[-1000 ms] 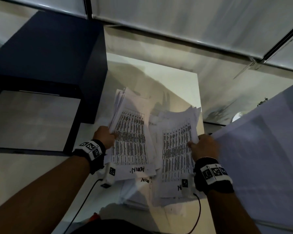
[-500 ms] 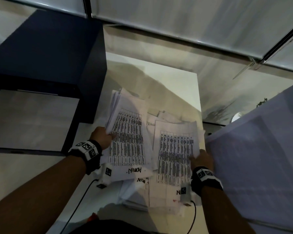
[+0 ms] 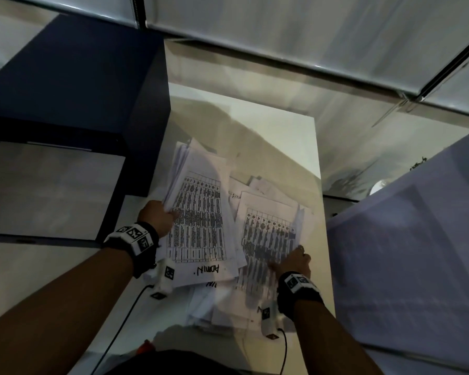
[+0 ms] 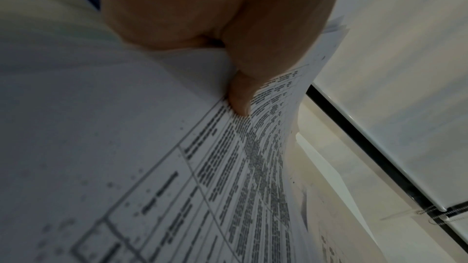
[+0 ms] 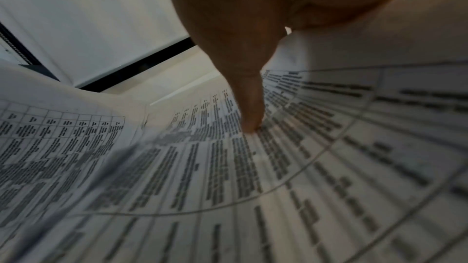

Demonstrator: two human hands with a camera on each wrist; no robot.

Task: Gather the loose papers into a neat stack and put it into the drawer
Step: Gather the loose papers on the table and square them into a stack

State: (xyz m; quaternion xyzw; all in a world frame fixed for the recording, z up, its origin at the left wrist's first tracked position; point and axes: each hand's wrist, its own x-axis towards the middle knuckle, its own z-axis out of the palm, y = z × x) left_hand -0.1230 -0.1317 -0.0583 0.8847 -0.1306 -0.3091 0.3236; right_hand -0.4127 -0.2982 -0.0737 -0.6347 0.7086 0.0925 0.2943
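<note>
Two bundles of printed table sheets lie over a white table [image 3: 255, 117]. My left hand [image 3: 159, 219] grips the left bundle [image 3: 198, 212] at its left edge, which is raised; its thumb [image 4: 240, 97] lies on the top sheet and the fingers are hidden beneath. That bundle's near end reads "ADMIN". My right hand [image 3: 295, 259] holds the right bundle [image 3: 268, 228] at its near right corner, with the thumb [image 5: 250, 107] pressed on the print. More loose sheets [image 3: 217, 307] lie under both bundles near me.
A dark blue cabinet [image 3: 65, 77] stands left of the table, with a grey panel [image 3: 52, 190] in a dark frame in front of it. A large pale blue-grey surface [image 3: 404, 266] borders the table on the right. White blinds [image 3: 282, 28] hang behind.
My right hand has drawn its bundle toward me and lowered it flatter onto the table. The left hand still holds its bundle in nearly the same place.
</note>
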